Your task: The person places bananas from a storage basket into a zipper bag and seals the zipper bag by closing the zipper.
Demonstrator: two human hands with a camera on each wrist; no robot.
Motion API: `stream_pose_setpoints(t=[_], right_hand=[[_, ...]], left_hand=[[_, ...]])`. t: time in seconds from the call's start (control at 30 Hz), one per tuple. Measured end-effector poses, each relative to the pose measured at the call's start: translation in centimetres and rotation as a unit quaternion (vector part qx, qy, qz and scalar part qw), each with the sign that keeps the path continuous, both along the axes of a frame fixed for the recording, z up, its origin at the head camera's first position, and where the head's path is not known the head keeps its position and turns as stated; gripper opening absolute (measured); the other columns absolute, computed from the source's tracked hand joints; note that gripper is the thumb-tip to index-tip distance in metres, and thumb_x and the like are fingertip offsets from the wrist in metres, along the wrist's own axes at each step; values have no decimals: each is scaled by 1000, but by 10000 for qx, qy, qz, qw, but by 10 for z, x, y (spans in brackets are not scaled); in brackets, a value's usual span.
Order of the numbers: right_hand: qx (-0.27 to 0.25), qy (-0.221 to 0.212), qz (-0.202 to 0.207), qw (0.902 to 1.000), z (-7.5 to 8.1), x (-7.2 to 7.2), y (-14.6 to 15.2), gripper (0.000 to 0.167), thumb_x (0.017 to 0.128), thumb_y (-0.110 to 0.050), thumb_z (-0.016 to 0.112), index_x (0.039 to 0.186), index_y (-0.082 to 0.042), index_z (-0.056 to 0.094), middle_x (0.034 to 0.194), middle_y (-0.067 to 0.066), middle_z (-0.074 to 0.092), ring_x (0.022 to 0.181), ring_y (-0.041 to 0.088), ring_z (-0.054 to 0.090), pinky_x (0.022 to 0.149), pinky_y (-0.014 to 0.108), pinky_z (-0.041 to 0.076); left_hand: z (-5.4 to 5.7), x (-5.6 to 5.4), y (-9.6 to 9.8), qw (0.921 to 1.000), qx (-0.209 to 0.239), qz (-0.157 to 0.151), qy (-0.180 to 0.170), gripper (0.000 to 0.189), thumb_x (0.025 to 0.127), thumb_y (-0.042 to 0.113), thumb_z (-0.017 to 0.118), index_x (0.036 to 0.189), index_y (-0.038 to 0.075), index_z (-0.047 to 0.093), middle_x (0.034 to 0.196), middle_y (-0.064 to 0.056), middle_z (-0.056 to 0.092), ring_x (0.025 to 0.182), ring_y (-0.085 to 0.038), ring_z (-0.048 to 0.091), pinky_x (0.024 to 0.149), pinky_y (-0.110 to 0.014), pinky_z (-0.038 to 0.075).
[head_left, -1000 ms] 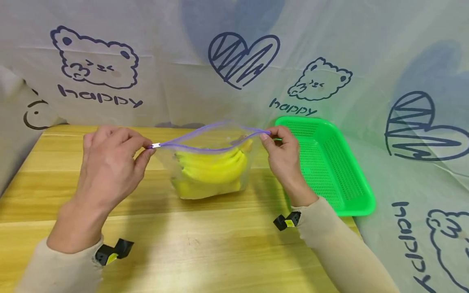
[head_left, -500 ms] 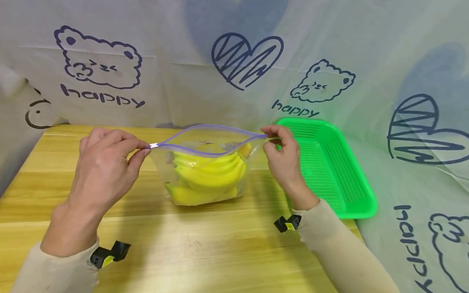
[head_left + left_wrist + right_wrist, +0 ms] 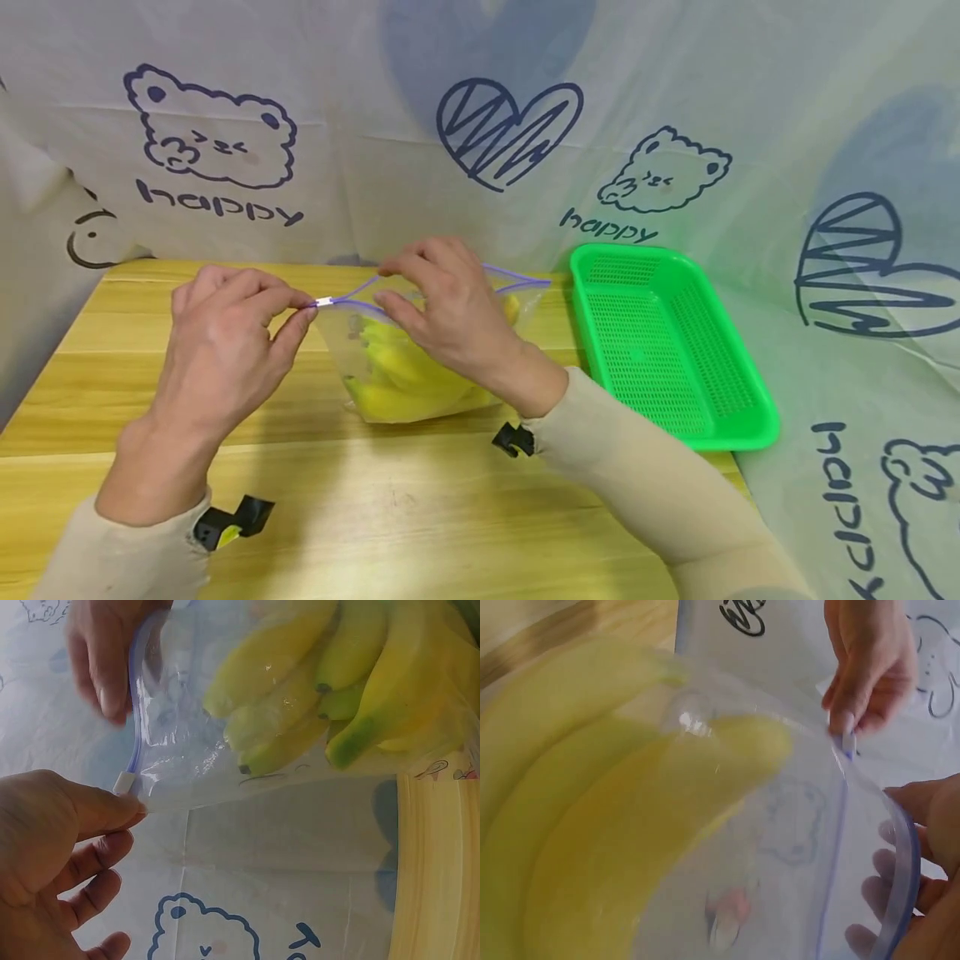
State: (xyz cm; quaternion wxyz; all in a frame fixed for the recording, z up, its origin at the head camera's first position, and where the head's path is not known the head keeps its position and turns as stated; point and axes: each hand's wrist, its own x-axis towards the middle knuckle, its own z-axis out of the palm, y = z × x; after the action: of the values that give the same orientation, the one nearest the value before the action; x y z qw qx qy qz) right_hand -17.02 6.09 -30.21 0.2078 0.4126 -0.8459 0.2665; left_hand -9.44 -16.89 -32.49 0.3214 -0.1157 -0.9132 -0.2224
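A clear zip bag [image 3: 337,346] with purple zip edging stands on the wooden table, a bunch of yellow bananas [image 3: 397,375] inside it. My left hand [image 3: 225,342] pinches the bag's left top corner between thumb and forefinger, right at the white slider [image 3: 324,302]. In the left wrist view, the slider [image 3: 124,781] touches the thumb tip, while the other fingers stay loose. My right hand [image 3: 457,317] is over the bag's mouth, thumb and forefinger spread apart. In the right wrist view, its fingers [image 3: 930,896] show partly through the bag's purple-edged rim.
At the right of the table [image 3: 420,517] stands a green perforated basket [image 3: 738,367]. A pale cloth [image 3: 360,167] printed with bears, hearts and words hangs behind the table and along its right side.
My right hand has let go of the bag's right corner and moved left across its mouth, close to the slider. The left hand keeps its pinch on the left corner.
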Motion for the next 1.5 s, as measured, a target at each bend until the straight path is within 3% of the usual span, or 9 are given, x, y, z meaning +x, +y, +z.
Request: stream_pose_setpoints(t=[0.3, 0.6, 1.07, 1.27, 1.5], right_hand=[[1164, 410, 384, 9916, 4, 0, -37, 28, 101, -34, 72, 117, -12, 78, 118, 2, 74, 113, 23, 63, 103, 32, 47], [1275, 424, 398, 9901, 2, 2, -44, 20, 102, -33, 71, 109, -18, 81, 108, -4, 75, 107, 19, 63, 95, 32, 48], [1769, 277, 21, 9838, 6, 8, -42, 20, 105, -35, 66, 112, -23, 80, 113, -11, 74, 115, 15, 60, 107, 40, 44], [1717, 441, 3, 9842, 4, 9, -38, 19, 105, -33, 66, 108, -20, 80, 110, -9, 74, 114, 17, 61, 108, 43, 44], [1639, 461, -11, 9854, 4, 10, -38, 18, 105, -31, 67, 107, -18, 80, 109, -7, 75, 112, 17, 63, 106, 43, 45]], left_hand=[[-3, 0, 3, 9997, -43, -154, 209, 6, 88, 4, 82, 93, 3, 80, 94, -13, 73, 92, -38, 54, 77, -53, 32], [-7, -1, 4, 9990, -56, -255, 370, 6, 91, 5, 80, 96, 1, 78, 93, -14, 72, 91, -40, 53, 76, -52, 33], [-9, -1, 2, 9985, -132, -285, 457, 6, 91, 6, 77, 93, 3, 80, 98, -14, 68, 93, -43, 54, 77, -55, 36], [-8, 0, 2, 9986, -175, -325, 391, 5, 90, 5, 78, 95, 3, 80, 98, -13, 68, 92, -41, 56, 77, -54, 39], [-9, 1, 6, 9989, 86, -401, 218, 10, 91, 6, 79, 99, 1, 77, 97, -13, 69, 93, -38, 55, 77, -48, 36]])
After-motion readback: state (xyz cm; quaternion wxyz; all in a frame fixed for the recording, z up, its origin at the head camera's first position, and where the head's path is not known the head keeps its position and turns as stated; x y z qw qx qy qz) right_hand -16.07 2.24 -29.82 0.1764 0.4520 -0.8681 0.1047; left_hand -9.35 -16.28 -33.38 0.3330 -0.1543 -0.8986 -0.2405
